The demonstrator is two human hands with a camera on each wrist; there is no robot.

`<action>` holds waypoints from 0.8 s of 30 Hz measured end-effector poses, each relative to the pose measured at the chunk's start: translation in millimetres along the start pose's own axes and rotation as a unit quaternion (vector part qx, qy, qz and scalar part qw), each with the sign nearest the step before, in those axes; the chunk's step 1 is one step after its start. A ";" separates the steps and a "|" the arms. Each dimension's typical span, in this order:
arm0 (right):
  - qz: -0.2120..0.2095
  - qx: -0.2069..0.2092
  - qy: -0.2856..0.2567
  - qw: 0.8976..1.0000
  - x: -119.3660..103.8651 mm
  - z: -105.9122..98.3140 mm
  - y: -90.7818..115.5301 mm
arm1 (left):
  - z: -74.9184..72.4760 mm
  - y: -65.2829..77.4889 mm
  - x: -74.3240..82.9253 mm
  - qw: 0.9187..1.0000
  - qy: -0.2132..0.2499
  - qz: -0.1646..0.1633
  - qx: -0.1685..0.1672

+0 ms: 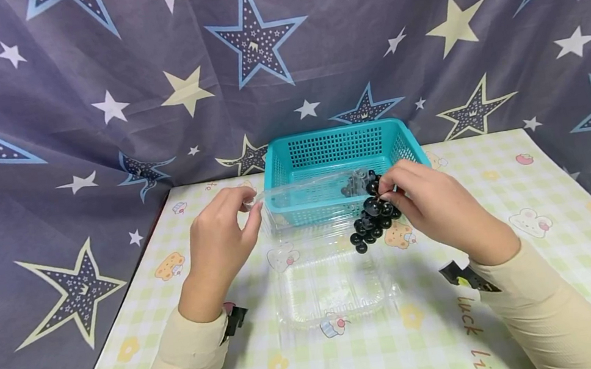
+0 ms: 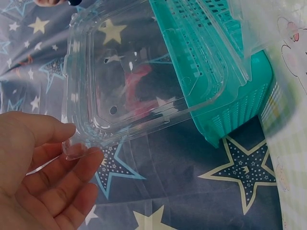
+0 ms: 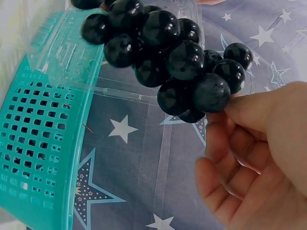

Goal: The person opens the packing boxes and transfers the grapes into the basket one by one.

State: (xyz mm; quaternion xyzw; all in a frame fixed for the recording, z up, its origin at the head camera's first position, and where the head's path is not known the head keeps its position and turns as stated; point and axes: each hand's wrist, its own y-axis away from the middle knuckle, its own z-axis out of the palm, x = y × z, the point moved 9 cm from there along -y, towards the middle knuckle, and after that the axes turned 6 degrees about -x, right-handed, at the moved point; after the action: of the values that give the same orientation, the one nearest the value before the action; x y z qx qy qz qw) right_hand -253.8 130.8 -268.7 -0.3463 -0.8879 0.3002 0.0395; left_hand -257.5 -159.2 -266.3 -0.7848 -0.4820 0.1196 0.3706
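My left hand (image 1: 219, 237) pinches a corner of the clear plastic lid (image 2: 103, 132) between thumb and fingers. That lid stands raised from a clear plastic clamshell box (image 1: 336, 287) lying on the table in front of me. From my right hand (image 1: 439, 207) hangs a bunch of black grapes (image 1: 374, 218), pinched near its top by thumb and fingertips. The bunch is beside the lid's right end, above the back of the box. In the right wrist view the fingertips meet behind the round, glossy grapes (image 3: 184, 60).
Behind the box stands a turquoise perforated basket (image 1: 336, 132). More dark grapes (image 1: 350, 189) show through the lid, inside the basket. A checked cloth with cartoon prints covers the table (image 1: 514, 293). A dark star-patterned curtain (image 1: 136, 56) hangs along the back and left.
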 end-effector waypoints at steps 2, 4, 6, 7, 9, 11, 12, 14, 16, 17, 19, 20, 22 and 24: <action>-0.001 0.004 -0.003 1.000 0.3 -1.3 0.1 | -0.1 0.0 0.1 1.000 0.000 -0.001 0.000; -0.002 0.008 -0.002 1.000 0.5 -2.8 0.0 | -0.2 0.0 0.2 1.000 0.000 -0.001 0.000; -0.004 0.011 -0.001 1.000 0.9 -4.9 -0.2 | -0.3 0.0 0.4 1.000 0.001 -0.001 0.000; -0.004 0.014 0.000 1.000 1.0 -6.2 0.1 | -0.2 0.0 0.4 1.000 0.001 0.000 0.000; -0.006 0.019 0.002 1.000 1.6 -9.0 0.5 | 0.0 0.1 0.5 1.000 0.002 0.000 -0.001; -0.006 0.025 0.005 1.000 2.5 -12.0 0.9 | 0.2 0.2 0.5 1.000 0.002 0.001 -0.001; -0.006 0.028 0.006 1.000 3.2 -13.3 1.0 | 0.3 0.2 0.5 1.000 0.001 0.001 -0.002; -0.005 0.032 0.008 0.999 4.7 -15.4 1.1 | 0.3 0.2 0.5 1.000 0.001 0.001 -0.002; -0.002 0.034 0.008 0.999 6.5 -16.4 1.2 | 0.3 0.2 0.4 1.000 0.000 0.001 -0.002; -0.003 0.035 0.008 0.999 7.3 -16.9 1.2 | 0.2 0.3 0.4 1.000 0.000 0.001 -0.002; 0.001 0.035 0.008 0.999 9.7 -17.2 1.7 | 0.1 0.4 0.4 1.000 0.001 0.001 -0.001; 0.003 0.036 0.007 0.999 10.8 -17.7 1.8 | 0.0 0.4 0.4 1.000 0.001 0.001 -0.001; 0.007 0.039 0.007 0.999 13.3 -18.5 2.2 | -0.3 0.6 0.5 1.000 0.002 0.001 0.000; 0.014 0.043 0.007 0.999 15.9 -20.0 2.7 | -0.6 0.6 0.6 1.000 0.002 0.002 0.001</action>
State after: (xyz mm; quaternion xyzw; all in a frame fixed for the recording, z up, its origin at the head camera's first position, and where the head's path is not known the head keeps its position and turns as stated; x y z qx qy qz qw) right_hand -258.7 152.6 -256.1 -0.3584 -0.8690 0.3365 0.0568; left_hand -256.4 -159.1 -266.2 -0.7855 -0.4798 0.1188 0.3725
